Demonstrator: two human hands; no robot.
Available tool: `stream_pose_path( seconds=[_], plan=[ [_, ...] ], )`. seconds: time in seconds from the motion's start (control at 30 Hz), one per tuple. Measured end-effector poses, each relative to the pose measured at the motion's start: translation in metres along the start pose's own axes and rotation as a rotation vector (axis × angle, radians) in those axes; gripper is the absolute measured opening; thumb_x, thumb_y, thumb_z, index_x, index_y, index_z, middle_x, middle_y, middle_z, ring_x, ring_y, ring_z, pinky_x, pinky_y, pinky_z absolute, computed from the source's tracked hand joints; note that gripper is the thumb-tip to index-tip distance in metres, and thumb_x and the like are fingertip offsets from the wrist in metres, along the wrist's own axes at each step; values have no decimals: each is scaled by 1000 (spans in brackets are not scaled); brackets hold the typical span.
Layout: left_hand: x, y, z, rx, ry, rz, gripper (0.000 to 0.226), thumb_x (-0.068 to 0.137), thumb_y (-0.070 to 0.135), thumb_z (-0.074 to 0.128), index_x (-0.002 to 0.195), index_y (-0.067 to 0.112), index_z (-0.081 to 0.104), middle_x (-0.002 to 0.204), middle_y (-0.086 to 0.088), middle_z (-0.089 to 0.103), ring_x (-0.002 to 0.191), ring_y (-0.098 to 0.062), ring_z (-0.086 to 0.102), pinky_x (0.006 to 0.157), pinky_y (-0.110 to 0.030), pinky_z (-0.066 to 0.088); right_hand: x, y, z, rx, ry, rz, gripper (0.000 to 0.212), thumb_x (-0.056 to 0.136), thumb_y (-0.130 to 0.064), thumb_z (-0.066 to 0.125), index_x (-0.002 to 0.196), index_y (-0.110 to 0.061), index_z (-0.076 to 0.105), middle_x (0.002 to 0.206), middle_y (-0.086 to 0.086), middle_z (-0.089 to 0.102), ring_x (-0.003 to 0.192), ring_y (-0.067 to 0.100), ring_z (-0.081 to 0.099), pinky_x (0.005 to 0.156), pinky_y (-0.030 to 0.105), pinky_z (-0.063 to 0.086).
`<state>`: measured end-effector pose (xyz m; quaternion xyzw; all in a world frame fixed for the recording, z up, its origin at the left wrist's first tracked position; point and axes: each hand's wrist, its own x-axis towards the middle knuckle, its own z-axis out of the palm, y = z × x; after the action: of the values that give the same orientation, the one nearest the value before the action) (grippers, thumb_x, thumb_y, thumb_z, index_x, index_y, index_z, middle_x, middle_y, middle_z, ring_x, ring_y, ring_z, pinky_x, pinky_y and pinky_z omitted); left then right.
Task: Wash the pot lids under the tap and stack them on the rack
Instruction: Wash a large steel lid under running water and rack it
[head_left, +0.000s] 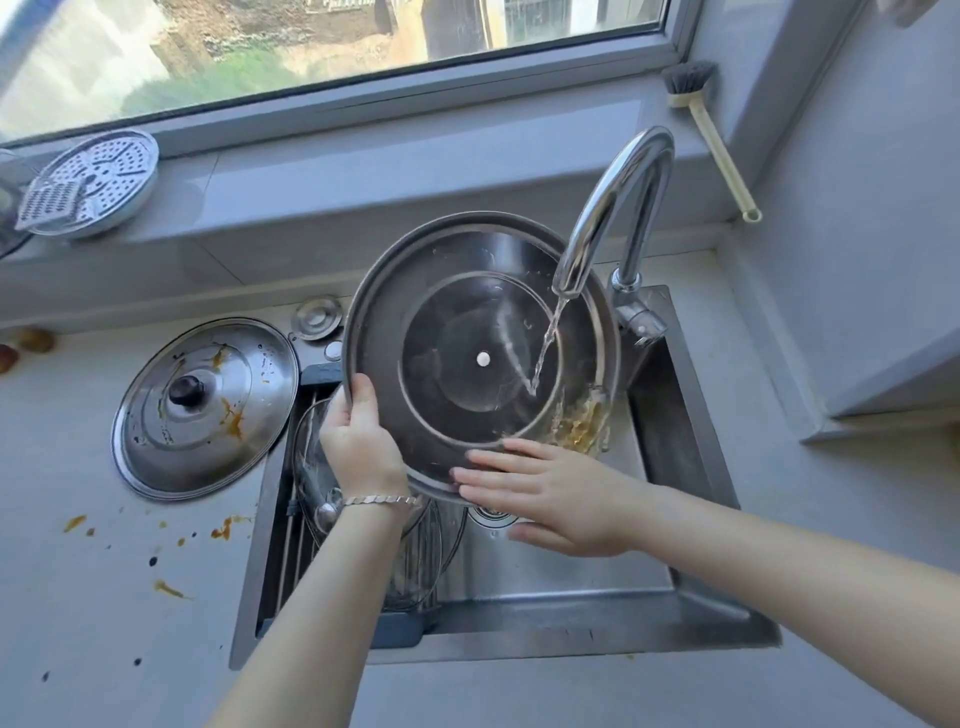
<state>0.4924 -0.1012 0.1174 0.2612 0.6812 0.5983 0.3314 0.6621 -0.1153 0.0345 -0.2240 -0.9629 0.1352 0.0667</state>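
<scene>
Water (545, 348) hits lid (447, 291) gripped by left hand (358, 441), right hand (545, 493) touching.

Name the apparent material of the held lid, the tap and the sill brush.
The held lid looks like brushed stainless steel: dull grey sheen. The tap: polished chrome-like metal, mirror highlights. The brush: probably plastic, matte cream handle, grey bristles.

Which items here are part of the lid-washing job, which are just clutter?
Job: steel lid under the tap, held by left hand, right hand flat on it; stained lid on counter; glass lid on rack.
Clutter: dish brush, steamer plate, grater, small metal cap.
</scene>
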Motion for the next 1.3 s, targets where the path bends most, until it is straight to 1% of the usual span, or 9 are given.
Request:
stream_pose_path(
  seconds=[0.17,0.3,0.43,0.63,0.87,0.97,1.1,1.23,1.3],
  plan=[
    [6,7,0,20,57,39,24,97,20,44,111,13,61,94,6,61,91,-6,53,79,-13,42,-36,25,5,-101,126,234,43,101,-37,22,133,-20,44,141,-2,48,134,17,38,113,35,22],
    [-1,10,12,64,92,55,30,98,22,43,70,25,55,66,9,51,55,3,47,56,-4,36,-23,2,9,25,368,381,40,89,-36,47,119,-12,57,123,6,58,118,23,44,104,39,37],
    [-8,11,17,103,98,58,41,98,22,42,59,31,39,61,13,40,54,-4,39,53,-3,34,-14,-19,17,107,338,261,47,82,-34,54,122,-9,50,118,8,56,110,20,47,98,32,41],
    [2,14,7,193,93,61,38,99,20,39,61,27,42,63,12,41,57,-2,38,55,-10,35,-48,32,12,-229,290,358,52,72,-11,48,123,-23,45,122,-3,48,120,17,43,106,43,28],
    [-16,37,19,745,-150,339,16,94,3,36,97,2,51,86,-22,60,83,-38,55,65,-35,31,-55,21,35,-223,314,707,38,58,-10,70,96,-10,68,103,10,65,105,28,54,99,42,30],
    [-35,41,29,1192,-296,460,23,87,0,38,108,6,46,93,-22,62,88,-39,60,64,-33,30,-65,17,36,-85,71,934,19,72,-12,63,90,-6,70,100,11,62,105,31,57,106,48,25],
    [-50,35,39,1498,-310,753,36,54,-4,62,88,6,56,63,-14,63,57,-29,65,45,-22,28,-64,9,33,73,-320,1142,27,90,-22,41,98,-11,65,108,6,58,111,24,48,109,45,21],
    [-38,23,31,1222,-468,322,34,84,-6,36,116,5,41,101,-21,59,96,-37,58,68,-32,34,-52,9,26,829,-24,1349,37,99,-34,33,76,-10,48,76,8,49,78,25,54,64,30,35],
    [-21,10,19,985,-443,97,38,85,-5,34,119,8,45,104,-20,59,93,-35,55,71,-32,37,-47,14,27,1097,52,1449,43,98,-45,29,101,-8,51,99,12,57,101,29,57,77,32,44]
  ],
)
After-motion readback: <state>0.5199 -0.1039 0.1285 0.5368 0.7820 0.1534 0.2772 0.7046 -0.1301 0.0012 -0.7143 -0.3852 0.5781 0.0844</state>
